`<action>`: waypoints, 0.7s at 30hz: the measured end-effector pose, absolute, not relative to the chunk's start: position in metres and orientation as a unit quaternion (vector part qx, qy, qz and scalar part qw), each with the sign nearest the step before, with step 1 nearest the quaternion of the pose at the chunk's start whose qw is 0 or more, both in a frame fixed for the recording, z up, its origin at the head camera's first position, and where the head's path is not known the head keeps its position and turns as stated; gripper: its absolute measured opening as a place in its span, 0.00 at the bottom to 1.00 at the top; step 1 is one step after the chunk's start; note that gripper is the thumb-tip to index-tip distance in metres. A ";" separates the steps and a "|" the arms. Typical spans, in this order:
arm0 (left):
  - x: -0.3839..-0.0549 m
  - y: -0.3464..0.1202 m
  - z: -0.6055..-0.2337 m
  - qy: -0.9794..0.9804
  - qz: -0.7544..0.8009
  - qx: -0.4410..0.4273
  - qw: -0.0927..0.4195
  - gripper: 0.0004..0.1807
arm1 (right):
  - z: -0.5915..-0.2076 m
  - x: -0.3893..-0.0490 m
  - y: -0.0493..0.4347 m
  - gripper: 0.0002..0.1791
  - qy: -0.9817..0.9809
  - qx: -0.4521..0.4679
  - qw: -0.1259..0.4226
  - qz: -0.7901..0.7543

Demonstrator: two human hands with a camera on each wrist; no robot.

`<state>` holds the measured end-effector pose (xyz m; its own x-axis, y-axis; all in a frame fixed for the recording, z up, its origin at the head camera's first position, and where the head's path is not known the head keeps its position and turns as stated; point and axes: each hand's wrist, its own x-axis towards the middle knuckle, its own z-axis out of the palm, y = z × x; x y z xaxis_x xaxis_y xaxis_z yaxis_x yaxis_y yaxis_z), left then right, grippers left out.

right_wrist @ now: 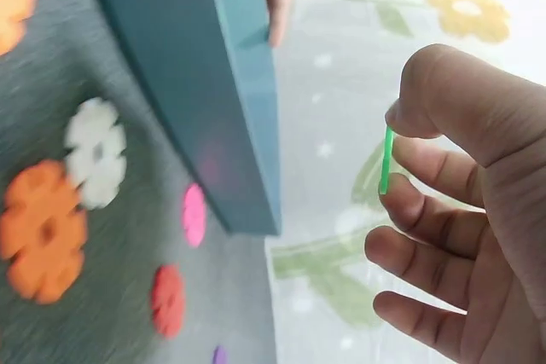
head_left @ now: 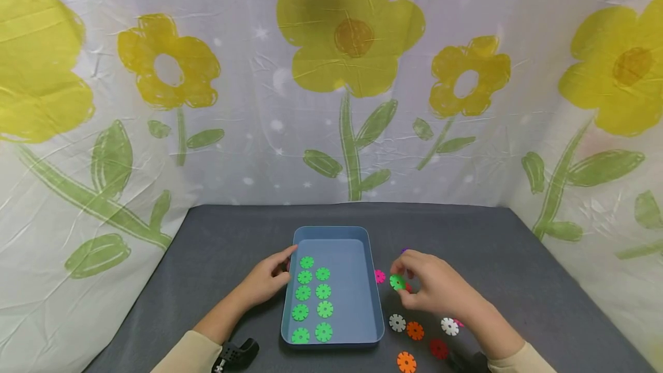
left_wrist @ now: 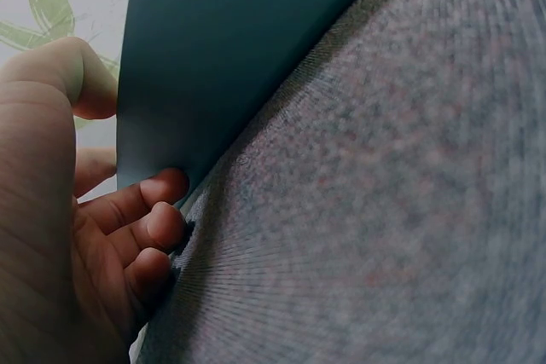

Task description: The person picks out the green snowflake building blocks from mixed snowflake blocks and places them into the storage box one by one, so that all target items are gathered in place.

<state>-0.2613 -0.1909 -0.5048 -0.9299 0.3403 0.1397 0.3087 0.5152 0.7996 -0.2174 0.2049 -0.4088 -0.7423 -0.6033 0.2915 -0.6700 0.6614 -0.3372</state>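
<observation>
A green notched plastic disc (head_left: 397, 282) is pinched between the thumb and fingers of my right hand (head_left: 435, 281), to the right of a blue-grey tray (head_left: 357, 298). In the right wrist view the same disc (right_wrist: 386, 161) shows edge-on, raised above the table. My left hand (head_left: 264, 281) holds the tray's left wall, with the index finger along the rim. From the left wrist view, several fingertips (left_wrist: 166, 226) lie against the tray's outer side (left_wrist: 196, 74). Several green discs (head_left: 324, 309) lie flat in two columns in the tray's left half.
Loose discs lie on the dark grey table right of the tray: orange (head_left: 415, 330), white (head_left: 397, 323), dark red (head_left: 439, 349) and pink (head_left: 380, 276). A purple disc (right_wrist: 220, 355) is partly in view. A flower-printed curtain (head_left: 248, 148) stands behind the table.
</observation>
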 end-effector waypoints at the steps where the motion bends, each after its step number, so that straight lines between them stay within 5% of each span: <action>1: -0.261 -0.191 -0.505 0.870 0.455 0.187 0.017 0.37 | -0.407 -0.220 0.201 0.16 -0.906 0.355 0.081 0.215; 21: -0.260 -0.193 -0.504 0.861 0.461 0.213 0.013 0.36 | -0.408 -0.283 0.130 0.12 -0.877 0.396 0.000 0.273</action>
